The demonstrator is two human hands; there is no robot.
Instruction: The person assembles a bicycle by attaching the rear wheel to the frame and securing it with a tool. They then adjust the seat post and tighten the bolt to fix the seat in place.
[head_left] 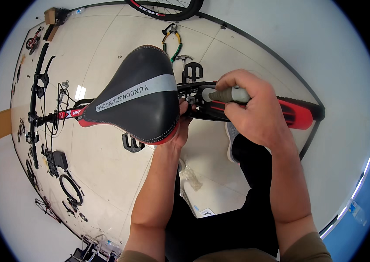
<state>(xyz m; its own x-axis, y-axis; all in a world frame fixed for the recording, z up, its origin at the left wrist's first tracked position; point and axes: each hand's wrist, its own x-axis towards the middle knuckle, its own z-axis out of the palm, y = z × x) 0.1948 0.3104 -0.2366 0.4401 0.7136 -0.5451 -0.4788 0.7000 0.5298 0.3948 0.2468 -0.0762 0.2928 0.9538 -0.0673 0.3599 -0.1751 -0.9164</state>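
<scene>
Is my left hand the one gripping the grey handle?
No, your right hand grips the grey handle; your left hand shows beside the saddle.

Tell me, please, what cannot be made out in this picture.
In the head view:
Left hand: partly hidden behind the saddle; its grip is unclear.
Tool in the right hand: its tip is lost among the bike's parts.
Upper wheel: cut off by the top edge.

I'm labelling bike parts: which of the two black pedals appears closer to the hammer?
The upper pedal, just below the hammer in the picture. The lower pedal sits well away, beside the near edge of the saddle.
</scene>
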